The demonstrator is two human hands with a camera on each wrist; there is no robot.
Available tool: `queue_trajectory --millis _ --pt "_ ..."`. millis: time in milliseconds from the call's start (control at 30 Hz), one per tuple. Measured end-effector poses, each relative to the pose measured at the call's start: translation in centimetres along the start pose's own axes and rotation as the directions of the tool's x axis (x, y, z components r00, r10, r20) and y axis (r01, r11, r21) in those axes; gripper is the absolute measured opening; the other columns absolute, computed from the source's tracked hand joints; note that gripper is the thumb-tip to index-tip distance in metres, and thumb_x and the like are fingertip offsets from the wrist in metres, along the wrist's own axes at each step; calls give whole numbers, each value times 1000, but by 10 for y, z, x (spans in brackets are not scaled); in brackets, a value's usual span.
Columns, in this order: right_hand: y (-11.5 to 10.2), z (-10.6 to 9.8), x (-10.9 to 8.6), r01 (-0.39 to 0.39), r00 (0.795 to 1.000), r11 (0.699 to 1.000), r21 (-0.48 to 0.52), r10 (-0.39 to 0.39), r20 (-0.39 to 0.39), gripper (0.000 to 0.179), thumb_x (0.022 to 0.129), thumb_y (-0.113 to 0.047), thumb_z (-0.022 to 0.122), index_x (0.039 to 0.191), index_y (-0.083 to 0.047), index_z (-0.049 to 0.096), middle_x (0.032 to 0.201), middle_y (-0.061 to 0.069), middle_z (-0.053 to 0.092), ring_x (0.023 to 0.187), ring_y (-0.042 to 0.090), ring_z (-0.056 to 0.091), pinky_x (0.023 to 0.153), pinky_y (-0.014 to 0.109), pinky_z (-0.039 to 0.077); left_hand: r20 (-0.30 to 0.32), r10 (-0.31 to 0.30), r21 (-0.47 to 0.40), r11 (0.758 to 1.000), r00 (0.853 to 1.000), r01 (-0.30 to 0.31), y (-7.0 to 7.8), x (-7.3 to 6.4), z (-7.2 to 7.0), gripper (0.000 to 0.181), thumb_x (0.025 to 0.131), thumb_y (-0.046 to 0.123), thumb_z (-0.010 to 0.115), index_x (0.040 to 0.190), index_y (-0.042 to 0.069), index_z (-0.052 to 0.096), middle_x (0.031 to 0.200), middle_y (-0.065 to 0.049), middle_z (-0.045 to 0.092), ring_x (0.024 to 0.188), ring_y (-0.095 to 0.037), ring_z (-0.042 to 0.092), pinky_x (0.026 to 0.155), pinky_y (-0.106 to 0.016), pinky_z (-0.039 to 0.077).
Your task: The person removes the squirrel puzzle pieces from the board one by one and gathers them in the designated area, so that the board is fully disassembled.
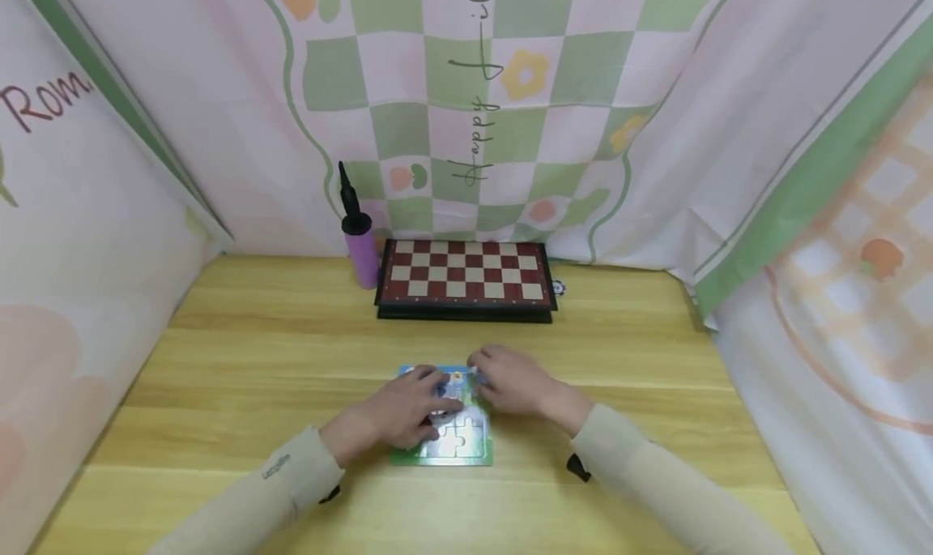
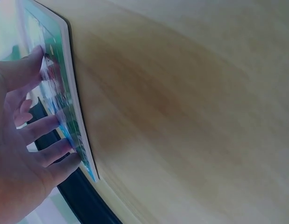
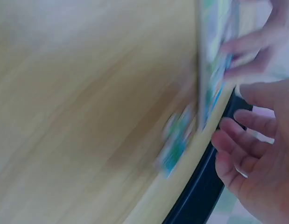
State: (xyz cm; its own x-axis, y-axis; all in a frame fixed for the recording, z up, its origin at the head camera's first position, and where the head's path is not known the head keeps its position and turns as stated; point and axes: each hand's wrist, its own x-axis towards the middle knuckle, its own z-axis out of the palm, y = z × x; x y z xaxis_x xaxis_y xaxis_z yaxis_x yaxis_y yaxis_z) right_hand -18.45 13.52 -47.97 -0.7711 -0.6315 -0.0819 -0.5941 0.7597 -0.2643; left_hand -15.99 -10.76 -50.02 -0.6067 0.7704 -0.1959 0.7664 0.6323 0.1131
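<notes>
A jigsaw puzzle board [image 1: 461,444] with a green and blue border lies flat on the table, its lower pieces fitted together. My left hand [image 1: 403,410] rests over the board's left side, fingers spread and fingertips touching its face, as the left wrist view shows along the puzzle board [image 2: 67,79]. At the board's far right corner is my right hand [image 1: 516,382]; its fingers bend loosely, and nothing shows between them in the right wrist view. A loose puzzle piece [image 3: 176,142], blurred, lies on the table beside that corner, near the right hand [image 3: 261,149].
Behind the puzzle sits a folded chessboard case [image 1: 466,275] with red and cream squares. A purple hand pump [image 1: 361,255] stands at its left. Patterned cloth [image 1: 466,93] hangs along the back and both sides of the wooden table [image 1: 277,336].
</notes>
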Motion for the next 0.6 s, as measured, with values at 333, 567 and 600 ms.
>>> queue_trajectory --millis 333,567,600 --pt "-22 1 16 -17 992 998 55 10 127 42 97 -28 72 131 -6 64 125 13 72 112 25 69 98 41 62 -16 0 24 1000 1000 0 -3 0 -2 59 100 50 63 155 44 44 166 -9 40 152 -36 40 125 -55 41" --pt "-19 6 14 -40 986 997 71 28 163 50 89 -23 80 133 -5 62 129 15 70 119 29 67 103 45 60 -25 13 21 1000 1000 -13 -1 0 -2 52 99 47 65 150 40 53 160 -10 46 148 -36 44 124 -54 42" --pt "-19 7 13 -38 987 997 72 26 161 50 89 -23 80 132 -6 62 130 14 69 119 29 67 104 45 60 -25 12 15 1000 1000 -11 -1 0 -1 52 99 47 65 150 40 53 160 -10 47 148 -35 44 124 -54 43"
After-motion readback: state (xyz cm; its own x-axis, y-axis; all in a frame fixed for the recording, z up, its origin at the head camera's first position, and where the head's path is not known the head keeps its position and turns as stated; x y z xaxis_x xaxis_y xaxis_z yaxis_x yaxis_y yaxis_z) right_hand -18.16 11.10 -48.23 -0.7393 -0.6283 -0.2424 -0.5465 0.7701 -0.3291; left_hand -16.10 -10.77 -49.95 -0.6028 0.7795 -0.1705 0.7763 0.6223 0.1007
